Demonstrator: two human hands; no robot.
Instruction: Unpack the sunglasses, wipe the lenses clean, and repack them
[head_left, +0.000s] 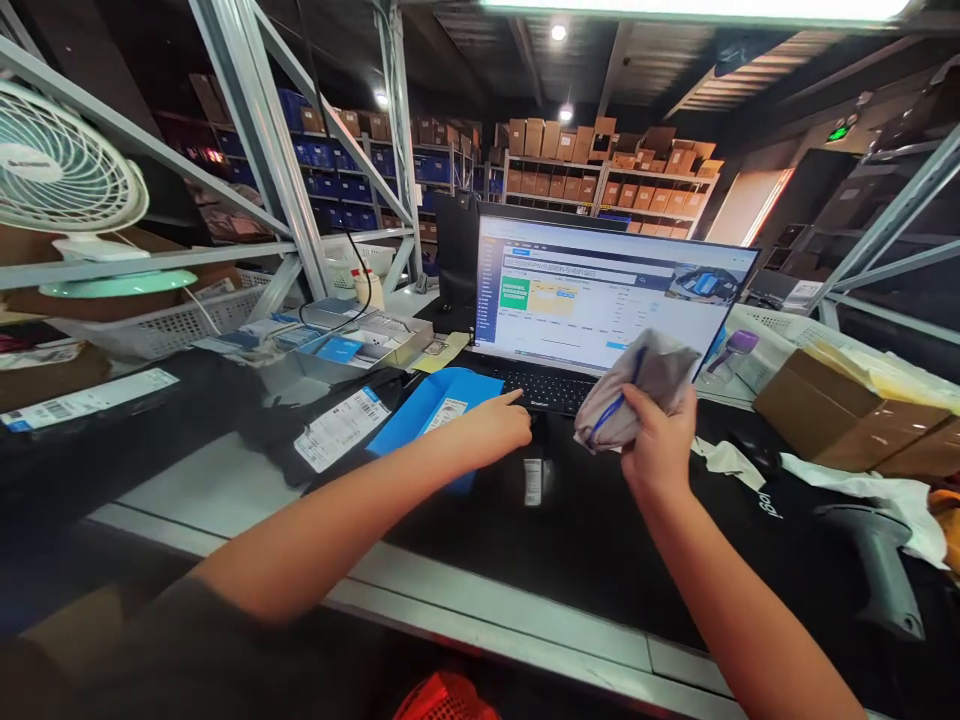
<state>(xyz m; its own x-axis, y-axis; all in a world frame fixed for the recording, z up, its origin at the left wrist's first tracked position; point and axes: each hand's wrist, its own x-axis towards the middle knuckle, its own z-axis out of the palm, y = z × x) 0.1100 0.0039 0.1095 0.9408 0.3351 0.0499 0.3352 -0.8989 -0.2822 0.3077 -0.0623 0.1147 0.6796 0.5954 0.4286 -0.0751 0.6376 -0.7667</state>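
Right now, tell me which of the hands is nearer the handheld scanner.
Right: the right hand, holding a grey bag, is left of the handheld scanner; the left hand is farther left, at the keyboard.

Dim background, glaring overhead light (697, 8)

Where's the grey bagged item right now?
In the head view, right of centre, the grey bagged item is in the right hand, overlapping the lower right of the laptop screen.
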